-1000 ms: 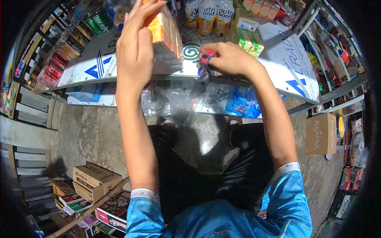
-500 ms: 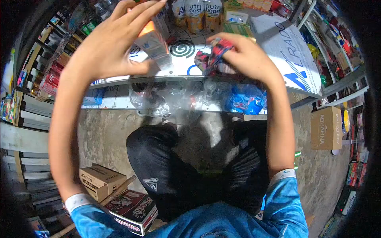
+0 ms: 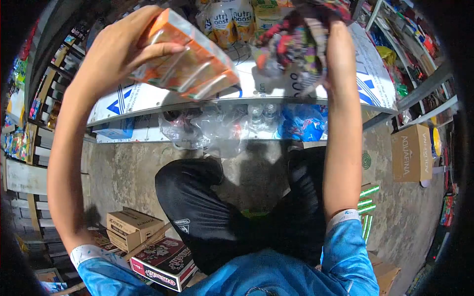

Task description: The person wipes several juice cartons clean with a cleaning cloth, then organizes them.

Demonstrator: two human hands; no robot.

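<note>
My left hand (image 3: 123, 47) grips an orange and white pack of small cartons (image 3: 190, 59), tilted above the left part of the white shelf (image 3: 106, 104). My right hand (image 3: 340, 54) is closed round a crumpled, multicoloured patterned cloth (image 3: 301, 47), blurred by motion, over the shelf's right part. Between and behind the two hands, orange and white Nutriboost bottles (image 3: 242, 22) stand on the shelf.
Clear plastic bags (image 3: 212, 128) and a blue bag (image 3: 303, 122) lie on the lower shelf. An Aquafina carton (image 3: 411, 154) is at the right. An X-Men box (image 3: 133, 228) and an Omachi box (image 3: 165, 261) sit at the lower left.
My left hand has taken hold of the carton pack and lifted it. My right hand has risen with the cloth, which now hangs more spread out. The view has shifted slightly.
</note>
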